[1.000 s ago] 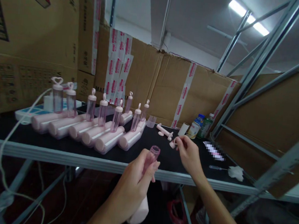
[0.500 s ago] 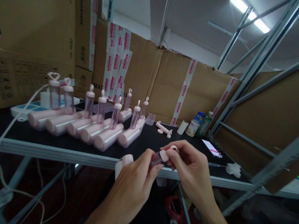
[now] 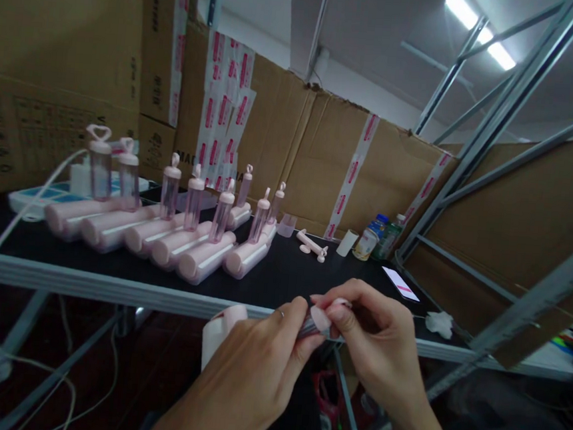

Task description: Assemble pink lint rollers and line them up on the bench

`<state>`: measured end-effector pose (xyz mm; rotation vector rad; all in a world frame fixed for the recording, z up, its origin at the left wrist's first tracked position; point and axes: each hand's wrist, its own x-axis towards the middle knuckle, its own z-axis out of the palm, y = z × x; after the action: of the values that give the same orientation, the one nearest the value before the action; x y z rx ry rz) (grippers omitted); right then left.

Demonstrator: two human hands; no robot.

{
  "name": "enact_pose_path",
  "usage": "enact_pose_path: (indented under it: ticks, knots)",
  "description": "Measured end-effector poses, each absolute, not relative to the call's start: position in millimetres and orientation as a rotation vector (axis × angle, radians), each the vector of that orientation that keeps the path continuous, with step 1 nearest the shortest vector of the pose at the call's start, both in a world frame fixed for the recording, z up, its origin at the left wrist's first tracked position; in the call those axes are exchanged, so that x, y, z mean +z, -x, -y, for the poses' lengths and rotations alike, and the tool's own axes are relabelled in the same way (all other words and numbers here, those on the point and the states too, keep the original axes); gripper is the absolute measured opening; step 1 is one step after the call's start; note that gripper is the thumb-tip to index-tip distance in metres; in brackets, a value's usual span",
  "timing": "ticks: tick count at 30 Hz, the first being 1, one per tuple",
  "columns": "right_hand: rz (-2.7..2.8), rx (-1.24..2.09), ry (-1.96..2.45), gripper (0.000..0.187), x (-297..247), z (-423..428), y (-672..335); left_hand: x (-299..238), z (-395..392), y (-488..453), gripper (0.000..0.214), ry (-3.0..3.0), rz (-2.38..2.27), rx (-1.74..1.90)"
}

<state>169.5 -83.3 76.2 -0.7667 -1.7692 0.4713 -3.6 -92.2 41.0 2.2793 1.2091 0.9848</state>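
My left hand (image 3: 264, 357) is closed around a pink cylinder (image 3: 218, 333) and the clear tube (image 3: 311, 325) joined to it, though the fingers hide where they meet. A pale pink cap (image 3: 320, 320) tops the tube. My right hand (image 3: 368, 339) pinches the small pink loop (image 3: 341, 303) on that cap between thumb and forefinger. Both hands are just in front of the table edge. Several similar pink cylinders (image 3: 205, 261) lie in a row on the table to the left, each with an upright clear tube (image 3: 221, 219) and a heart-shaped loop.
On the black table (image 3: 281, 278) lie a loose pink rod part (image 3: 313, 244), a white roll (image 3: 347, 243), bottles (image 3: 371, 238) and a phone (image 3: 401, 283). Crumpled tissue (image 3: 439, 323) is at right. A white cable (image 3: 1, 237) hangs at left. Cardboard (image 3: 317, 151) stands behind.
Both hands, with the held piece, have shifted slightly right and down in view. The right fingers still pinch the loop. The table scene has shifted a little left with the camera.
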Motion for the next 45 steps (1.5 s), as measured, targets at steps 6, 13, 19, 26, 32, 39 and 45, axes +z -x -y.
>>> enact_pose_path:
  ticks: [6,13,19,26,32,39,45]
  knots:
    - [1.810,0.546,0.784,0.024,74,71,-173,39,90,-3,0.026,-2.143,-1.176,1.131]
    - [2.017,0.053,1.225,0.042,65,-93,-174,30,58,10,0.026,-1.600,-1.076,1.318]
    - [2.088,-0.044,1.436,0.044,41,-196,-147,29,50,20,0.037,-1.386,-1.048,1.432]
    - [2.114,-0.094,1.584,0.036,26,-218,-134,30,46,23,0.036,-1.421,-1.011,1.481]
    - [2.055,-0.120,1.499,0.026,21,-187,-149,38,52,28,0.031,-1.327,-1.021,1.565]
    - [1.835,-0.069,1.335,0.031,17,-124,-209,49,61,32,0.035,-1.284,-0.973,1.708]
    - [1.712,0.095,1.251,0.043,-19,-63,-233,49,60,29,0.042,-1.229,-0.979,1.744]
